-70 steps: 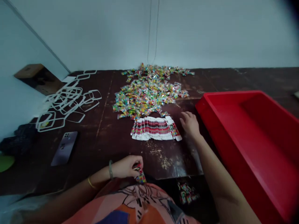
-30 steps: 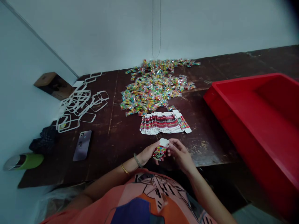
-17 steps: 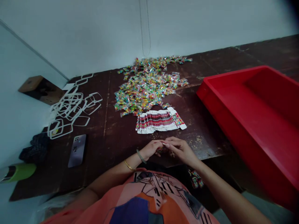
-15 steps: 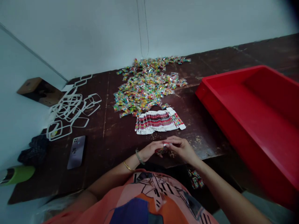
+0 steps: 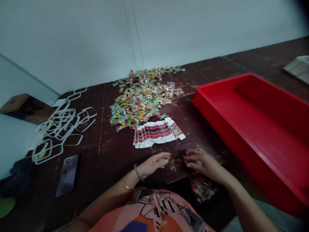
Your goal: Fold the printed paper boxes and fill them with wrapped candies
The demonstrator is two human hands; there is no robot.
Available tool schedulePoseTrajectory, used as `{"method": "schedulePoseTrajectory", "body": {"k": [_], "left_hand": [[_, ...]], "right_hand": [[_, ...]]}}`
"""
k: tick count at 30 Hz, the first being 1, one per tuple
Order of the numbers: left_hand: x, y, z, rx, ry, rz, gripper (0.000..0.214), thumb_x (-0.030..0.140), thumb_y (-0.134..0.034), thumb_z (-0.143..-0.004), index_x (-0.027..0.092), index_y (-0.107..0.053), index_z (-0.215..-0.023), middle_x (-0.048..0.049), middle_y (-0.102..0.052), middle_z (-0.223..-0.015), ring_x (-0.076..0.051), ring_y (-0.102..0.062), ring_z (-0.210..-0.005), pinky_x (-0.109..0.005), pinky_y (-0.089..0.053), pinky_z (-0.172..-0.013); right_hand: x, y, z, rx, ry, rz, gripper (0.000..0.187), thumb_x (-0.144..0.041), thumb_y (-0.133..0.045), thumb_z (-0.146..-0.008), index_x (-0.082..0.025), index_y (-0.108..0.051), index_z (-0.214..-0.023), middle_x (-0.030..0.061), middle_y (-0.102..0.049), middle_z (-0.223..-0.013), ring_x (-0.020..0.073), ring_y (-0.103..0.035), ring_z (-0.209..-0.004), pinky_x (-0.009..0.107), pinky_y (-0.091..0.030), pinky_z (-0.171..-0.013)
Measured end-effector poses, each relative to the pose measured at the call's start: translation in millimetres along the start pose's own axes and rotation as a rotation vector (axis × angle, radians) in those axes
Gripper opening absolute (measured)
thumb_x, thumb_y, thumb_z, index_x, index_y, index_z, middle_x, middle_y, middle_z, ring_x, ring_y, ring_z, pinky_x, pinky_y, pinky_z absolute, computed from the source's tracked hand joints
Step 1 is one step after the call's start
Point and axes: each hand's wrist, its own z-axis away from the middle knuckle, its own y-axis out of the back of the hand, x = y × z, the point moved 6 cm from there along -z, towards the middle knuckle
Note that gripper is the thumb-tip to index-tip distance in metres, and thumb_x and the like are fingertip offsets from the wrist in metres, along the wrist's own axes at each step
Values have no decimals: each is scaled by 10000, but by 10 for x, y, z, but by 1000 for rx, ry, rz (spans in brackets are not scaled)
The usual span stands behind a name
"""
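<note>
My left hand [image 5: 156,163], a green bangle and a gold bracelet on its wrist, hovers over the front of the table with loosely bent fingers apart and nothing in them. To its right my right hand [image 5: 202,161] is spread, slightly blurred, and holds nothing I can see. Just below it, past the table edge, lies a blurred heap of colourful printed boxes [image 5: 202,190]. Beyond both hands a row of flattened red-and-white cartons [image 5: 156,133] overlaps like a fan, the rightmost showing its printed face. Behind the row spreads a pile of small clear packets of coloured candy [image 5: 142,101].
A big red tray [image 5: 241,129] stands at the right. On the left are white plastic loops [image 5: 60,122], a cardboard box [image 5: 29,108], a phone [image 5: 67,175] and dark cloth [image 5: 16,175]. A pale flat object [image 5: 298,69] lies at the far right.
Half a second ago my hands were together around a small printed box; now they are apart and it has left them. My right hand moved right, above the heap. The view shifted too.
</note>
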Motion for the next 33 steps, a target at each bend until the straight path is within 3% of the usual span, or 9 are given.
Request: {"method": "schedulePoseTrajectory", "body": {"k": [3,6,10,13,18,24,28,30,33], "left_hand": [[55,188,-33,57,11,13,442,417,-602,-804,183,-561,-1176,-110,-580,-1123,-181,-566,-960,-311,-440,-814],[90,259,-39,53,31,27,435,426,-611,-795,160,-578,-1137,-119,-603,-1080,-178,-587,-914,-305,-443,-786],[173,188,-116,32,-47,259,433,394,-633,-784,157,-576,-1141,-138,-611,-1124,-207,-583,-1000,-356,-422,-873],[178,112,-220,82,-95,454,361,240,-702,-689,148,-612,-1025,-97,-658,-1004,-194,-606,-931,-348,-423,-876],[36,-35,-231,-24,33,278,217,143,-647,-650,124,-642,-865,-38,-667,-794,-146,-590,-723,-311,-439,-775],[-56,-19,-61,-49,125,239,139,131,-616,-569,127,-595,-706,-14,-615,-633,-121,-557,-597,-243,-417,-611],[-48,-164,58,-218,192,203,215,241,-690,-581,125,-598,-736,-52,-646,-709,-142,-583,-598,-266,-443,-597],[-29,-122,70,-125,128,48,265,331,-709,-628,116,-601,-738,-47,-634,-691,-135,-560,-579,-255,-427,-568],[6,80,95,266,-35,-161,345,434,-691,-680,117,-557,-652,2,-545,-578,-106,-490,-543,-226,-382,-528]], "right_hand": [[263,215,-529,171,67,172,432,-368,-589,-842,-251,-567,-1258,122,-545,-1303,287,-497,-1159,500,-412,-959],[308,275,-797,221,134,115,271,-310,-504,-899,-231,-673,-1096,112,-670,-1095,247,-591,-985,437,-476,-867],[-89,128,-448,370,178,81,263,-266,-487,-910,-264,-661,-1108,90,-678,-1036,233,-585,-921,412,-475,-819],[-499,-216,-203,228,291,10,306,-251,-549,-878,-296,-621,-1172,73,-669,-1065,241,-565,-958,414,-468,-826],[-531,-212,-360,377,162,-61,356,-236,-541,-875,-271,-575,-1227,104,-577,-1158,249,-511,-1050,430,-441,-897],[-622,-272,-495,165,102,-269,111,-288,-664,-785,-197,-667,-850,106,-489,-1253,258,-449,-1175,409,-380,-992],[-789,-343,-466,-169,129,-457,147,-322,-669,-783,-177,-676,-760,86,-522,-1221,238,-523,-1094,359,-417,-948],[-819,-364,-463,-260,130,-548,177,-333,-628,-817,-171,-675,-763,71,-580,-1085,198,-576,-963,314,-457,-861],[-738,-391,-469,-89,21,-633,168,-339,-567,-858,-185,-630,-882,45,-613,-903,164,-582,-823,281,-469,-756]]}}
